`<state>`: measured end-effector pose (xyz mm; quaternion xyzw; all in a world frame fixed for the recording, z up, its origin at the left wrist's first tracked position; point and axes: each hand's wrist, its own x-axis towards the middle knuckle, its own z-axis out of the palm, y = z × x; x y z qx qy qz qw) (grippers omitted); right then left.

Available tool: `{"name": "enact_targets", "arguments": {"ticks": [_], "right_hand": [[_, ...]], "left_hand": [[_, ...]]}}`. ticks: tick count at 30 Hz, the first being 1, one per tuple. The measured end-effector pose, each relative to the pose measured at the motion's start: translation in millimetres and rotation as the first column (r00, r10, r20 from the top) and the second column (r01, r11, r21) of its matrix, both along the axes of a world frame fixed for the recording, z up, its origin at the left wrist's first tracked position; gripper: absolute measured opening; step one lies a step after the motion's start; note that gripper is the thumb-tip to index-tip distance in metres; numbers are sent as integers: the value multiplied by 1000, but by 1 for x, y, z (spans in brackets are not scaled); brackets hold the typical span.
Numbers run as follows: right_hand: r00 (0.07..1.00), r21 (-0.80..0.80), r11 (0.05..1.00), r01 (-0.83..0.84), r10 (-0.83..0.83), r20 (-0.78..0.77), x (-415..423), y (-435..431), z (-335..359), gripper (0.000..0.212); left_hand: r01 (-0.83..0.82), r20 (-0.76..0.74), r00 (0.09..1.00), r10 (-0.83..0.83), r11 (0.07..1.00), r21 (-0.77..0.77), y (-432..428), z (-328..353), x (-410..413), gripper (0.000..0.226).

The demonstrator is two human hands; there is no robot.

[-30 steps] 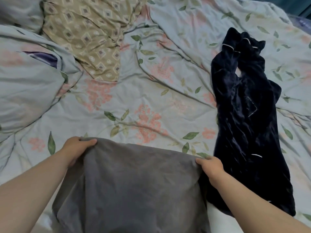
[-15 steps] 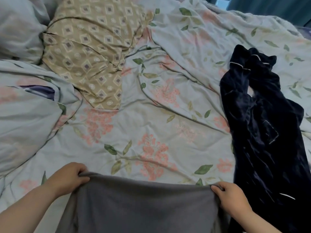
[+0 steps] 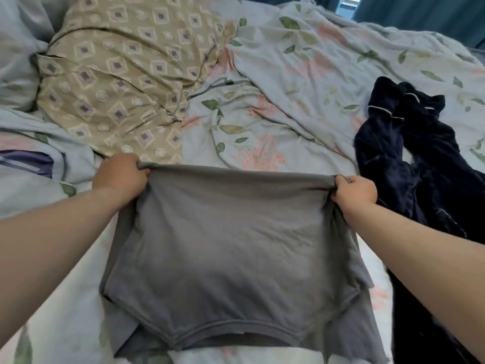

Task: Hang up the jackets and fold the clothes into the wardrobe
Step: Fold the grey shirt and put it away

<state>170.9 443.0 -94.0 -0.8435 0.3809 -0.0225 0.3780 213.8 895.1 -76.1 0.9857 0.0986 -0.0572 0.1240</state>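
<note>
The bed (image 3: pixel 288 122) fills nearly everything in front of me, covered in a rumpled pale quilt printed with pink flowers and green leaves. The grey top (image 3: pixel 231 245) lies spread across the near part of it, directly between my arms. Its far edge is folded over and pulled into a straight line, and a curved, seamed edge sits nearest me. The navy garment (image 3: pixel 420 179), dark with thin white piping, lies crumpled in a long heap on the quilt to my right, just beside the grey top. The tan pillow (image 3: pixel 118 82), patterned with diamonds and circles, lies at the far left, beyond the top's folded edge. My left grip (image 3: pixel 119 177) is curled tight around the far left corner of the grey top. My right grip (image 3: pixel 354 191) bunches the far right corner in closed fingers.
</note>
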Motion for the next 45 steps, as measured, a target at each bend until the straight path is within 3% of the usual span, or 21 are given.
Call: {"name": "enact_targets", "arguments": {"ticks": [3, 7, 8, 10, 11, 13, 15, 16, 18, 24, 26, 28, 30, 32, 36, 39, 43, 45], "right_hand": [[997, 5, 1000, -10, 9, 83, 34, -1, -3, 39], [982, -21, 995, -94, 96, 162, 56, -3, -4, 26], [976, -51, 988, -149, 155, 153, 53, -1, -8, 30], [941, -172, 933, -317, 331, 64, 25, 7, -19, 60], [899, -280, 864, -418, 437, 6, 4, 12, -25, 68], [734, -501, 600, -623, 670, -110, -42, 25, -36, 69], [572, -532, 377, -758, 776, -265, -81, 31, -48, 68], [545, -516, 345, -784, 781, -307, -95, 32, -55, 67], [574, -530, 358, -768, 752, -323, -108, 31, -65, 66], [607, -493, 419, -762, 728, -319, -107, 33, -64, 68], [766, -482, 616, -623, 603, -221, -109, 33, -58, 64], [938, -357, 868, -344, 305, -162, -112, 26, -51, 65], [982, -258, 957, -134, 93, -165, -122, 14, -47, 64], [984, -210, 975, -71, 34, -173, -133, -4, -40, 48], [985, 27, 999, -42, 46, -168, -136, -3, -23, 10], [972, -31, 986, -164, 156, -174, -140, 6, -19, 14], [971, 125, 968, -216, 227, -74, -151, 33, -11, 28], [966, 152, 957, -248, 256, -29, -155, 44, -7, 29]], "left_hand": [[-8, 76, 997, 6, 1000, 25, -9, 1, 37, 20], [-71, 180, 982, 64, 997, 34, -19, 3, 55, 19], [-81, 227, 972, 65, 995, 62, -21, -1, 51, 29], [-6, 264, 964, -17, 996, 84, -34, -11, 22, 57], [87, 250, 963, -105, 993, 84, -42, -22, 0, 66], [294, 197, 929, -314, 948, 125, -58, -43, -54, 76], [462, 76, 876, -476, 874, 150, -65, -65, -99, 84], [501, 13, 861, -508, 853, 148, -65, -74, -114, 86], [505, -43, 862, -505, 847, 169, -61, -88, -128, 88], [471, -22, 881, -472, 873, 127, -64, -91, -129, 93], [459, 26, 884, -467, 876, 148, -63, -94, -132, 92], [401, 94, 904, -418, 902, 157, -70, -94, -128, 86], [298, 155, 936, -316, 945, 132, -92, -87, -118, 76], [287, 217, 932, -290, 957, 47, -136, -72, -106, 55], [426, 120, 904, -409, 862, -274, -229, -47, -85, 31], [377, -64, 882, -467, 781, -499, -309, -29, -63, 34], [387, -221, 824, -521, 804, -450, -385, -13, -41, 69], [321, -254, 868, -428, 871, -372, -394, -14, -34, 59]]}}
